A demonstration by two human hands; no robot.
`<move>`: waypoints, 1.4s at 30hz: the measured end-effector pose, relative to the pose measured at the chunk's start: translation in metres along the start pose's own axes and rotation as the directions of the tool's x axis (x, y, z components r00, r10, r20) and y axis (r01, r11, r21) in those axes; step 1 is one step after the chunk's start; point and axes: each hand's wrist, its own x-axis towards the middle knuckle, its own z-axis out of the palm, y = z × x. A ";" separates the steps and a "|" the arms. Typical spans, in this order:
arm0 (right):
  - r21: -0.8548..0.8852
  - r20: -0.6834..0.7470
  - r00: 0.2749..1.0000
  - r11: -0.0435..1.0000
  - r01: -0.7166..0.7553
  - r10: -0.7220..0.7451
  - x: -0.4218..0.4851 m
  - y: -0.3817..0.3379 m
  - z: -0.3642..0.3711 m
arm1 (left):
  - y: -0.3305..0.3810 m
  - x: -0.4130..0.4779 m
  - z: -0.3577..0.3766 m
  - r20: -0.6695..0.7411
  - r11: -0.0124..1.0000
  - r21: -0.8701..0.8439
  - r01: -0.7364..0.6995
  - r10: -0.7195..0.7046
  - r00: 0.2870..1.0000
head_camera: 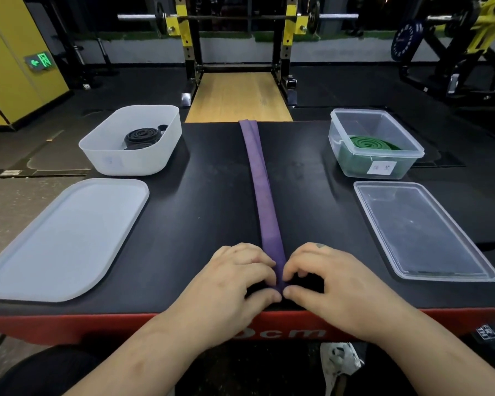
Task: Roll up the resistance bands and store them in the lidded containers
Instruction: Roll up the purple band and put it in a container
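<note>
Head view, surface: a black padded tabletop is filling the middle of the picture, its near edge faced in red with white lettering partly hidden behind the wrists.
Head view, room: a gym is showing beyond, with a yellow and black squat rack carrying a barbell, a wooden platform under it, dark rubber flooring, a yellow wall at the left with a green exit sign, and a plate-loaded machine at the far right.
Purple band: the purple resistance band is lying flat and straight down the centre of the tabletop, running from the far edge to the near edge.
Hands: the left hand and the right hand are pinching the near end of the purple band between thumbs and fingertips, fingers curled, thumbs almost touching each other.
Left container: a frosted white tub is sitting at the far left, open, holding a coiled black band.
Left lid: the frosted lid is lying flat just in front of that tub, reaching the left edge of the tabletop.
Right container: a clear box with a white label is standing at the far right, open, holding a coiled green band.
Right lid: the clear lid is lying flat in front of the box, near the right edge.
Edges: the hands are working right at the near edge.
Open room: bare black strips are lying on both sides of the purple band, between it and the lids.
</note>
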 end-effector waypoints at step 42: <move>0.058 -0.047 0.999 0.998 -0.017 0.019 0.011 0.005 0.004 | -0.003 0.014 0.005 -0.055 1.000 -0.005 0.019 -0.019 0.998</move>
